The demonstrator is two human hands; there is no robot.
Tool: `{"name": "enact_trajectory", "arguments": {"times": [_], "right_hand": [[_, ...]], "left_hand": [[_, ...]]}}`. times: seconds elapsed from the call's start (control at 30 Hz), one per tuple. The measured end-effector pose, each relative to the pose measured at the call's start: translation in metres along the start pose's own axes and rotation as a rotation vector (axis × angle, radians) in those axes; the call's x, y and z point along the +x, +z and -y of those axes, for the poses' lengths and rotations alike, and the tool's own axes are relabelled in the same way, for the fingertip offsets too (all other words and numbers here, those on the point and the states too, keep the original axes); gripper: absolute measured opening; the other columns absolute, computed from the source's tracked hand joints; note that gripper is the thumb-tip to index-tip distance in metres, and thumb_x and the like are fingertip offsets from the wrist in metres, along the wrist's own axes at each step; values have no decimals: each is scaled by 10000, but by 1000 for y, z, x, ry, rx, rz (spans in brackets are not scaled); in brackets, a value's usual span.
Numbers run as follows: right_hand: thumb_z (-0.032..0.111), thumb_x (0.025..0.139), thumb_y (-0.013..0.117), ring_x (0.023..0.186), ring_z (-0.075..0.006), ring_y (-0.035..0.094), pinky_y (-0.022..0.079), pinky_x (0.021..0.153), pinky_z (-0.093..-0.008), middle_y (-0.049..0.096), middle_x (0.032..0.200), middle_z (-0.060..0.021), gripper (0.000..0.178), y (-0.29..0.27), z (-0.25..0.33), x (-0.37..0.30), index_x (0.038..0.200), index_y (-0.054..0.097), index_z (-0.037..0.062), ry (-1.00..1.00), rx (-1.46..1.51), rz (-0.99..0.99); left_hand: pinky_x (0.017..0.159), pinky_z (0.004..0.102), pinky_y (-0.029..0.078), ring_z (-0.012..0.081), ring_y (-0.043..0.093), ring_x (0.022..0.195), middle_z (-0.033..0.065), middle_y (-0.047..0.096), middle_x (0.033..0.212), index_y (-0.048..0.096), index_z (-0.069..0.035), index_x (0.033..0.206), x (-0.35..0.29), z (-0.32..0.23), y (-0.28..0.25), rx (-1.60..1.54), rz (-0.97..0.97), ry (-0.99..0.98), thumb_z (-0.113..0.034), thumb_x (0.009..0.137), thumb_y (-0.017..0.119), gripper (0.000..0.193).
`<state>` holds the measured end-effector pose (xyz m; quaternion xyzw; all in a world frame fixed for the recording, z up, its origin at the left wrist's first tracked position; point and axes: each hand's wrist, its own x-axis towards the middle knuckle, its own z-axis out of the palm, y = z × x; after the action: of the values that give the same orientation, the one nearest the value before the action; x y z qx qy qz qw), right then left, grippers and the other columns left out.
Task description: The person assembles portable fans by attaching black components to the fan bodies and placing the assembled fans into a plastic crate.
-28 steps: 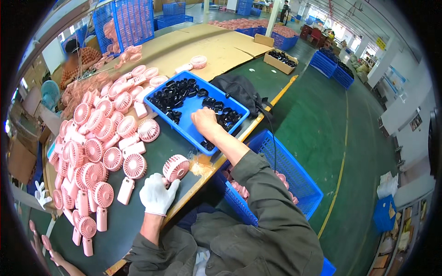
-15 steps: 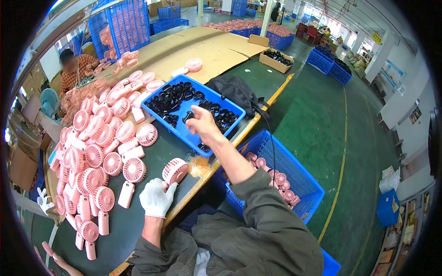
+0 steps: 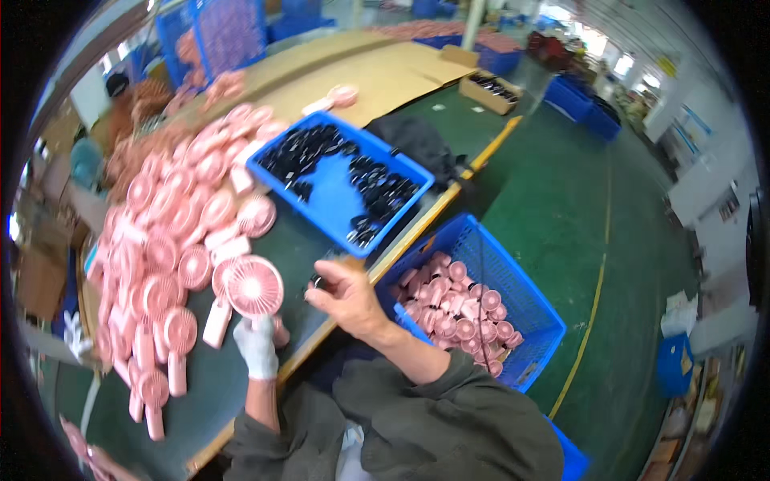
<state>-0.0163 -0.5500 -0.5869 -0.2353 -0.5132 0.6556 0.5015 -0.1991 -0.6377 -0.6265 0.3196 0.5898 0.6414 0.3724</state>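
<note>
My left hand (image 3: 258,346), in a white glove, grips a pink handheld fan (image 3: 254,286) by its handle, the round slatted head facing up. Bare and close to it on the right, my right hand (image 3: 351,301) pinches a small black part (image 3: 317,282) between thumb and fingers; its exact kind is hard to make out. Beyond both hands lies a shallow blue tray (image 3: 301,210) with many shiny black parts (image 3: 383,188) heaped along its sides and a bare patch in its middle. A big pile of pink fans (image 3: 164,248) spreads over the table to my left.
Below the table edge on my right, a blue crate (image 3: 521,309) holds more pink fans. A black bag (image 3: 413,140) lies behind the tray, a cord hanging from it. Another person (image 3: 124,108) sits at the far left. A carton of black parts (image 3: 489,90) stands at the far end.
My right hand has come back from the tray toward my body with a black part. My left hand has raised and turned the fan so its slatted face shows.
</note>
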Motion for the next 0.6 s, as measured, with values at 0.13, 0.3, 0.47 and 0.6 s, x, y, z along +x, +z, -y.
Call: {"name": "enact_trajectory", "arguments": {"times": [0.13,0.3,0.47,0.6], "right_hand": [[-46,831,654,853,-130,622,543,746,-268,632,1011,-76,314,-7,11,-17,1140,606,-65,49,-52,23],[-100,805,634,837,-161,608,609,673,-287,540,1085,-131,285,5,25,-33,1089,612,-107,54,138,44],[-101,809,665,868,-174,618,624,686,-282,519,1093,-126,243,28,17,-50,1050,630,-95,184,221,137],[-102,814,668,730,-125,602,546,540,-215,542,1014,-101,188,36,4,-47,999,632,-93,82,163,237]], "left_hand": [[764,236,470,94,582,839,22,631,966,616,44,1147,-13,-14,17,-380,128,-95,-150,868,686,347],[797,309,509,212,642,870,108,662,986,636,33,1033,-30,-35,29,-225,117,-55,-260,836,704,360],[634,221,475,64,609,730,44,663,837,639,21,1008,-49,-56,19,-224,107,-66,-160,833,688,257],[621,304,513,204,679,671,99,671,727,669,-44,973,-50,-63,21,393,93,453,-242,688,739,354]]}}
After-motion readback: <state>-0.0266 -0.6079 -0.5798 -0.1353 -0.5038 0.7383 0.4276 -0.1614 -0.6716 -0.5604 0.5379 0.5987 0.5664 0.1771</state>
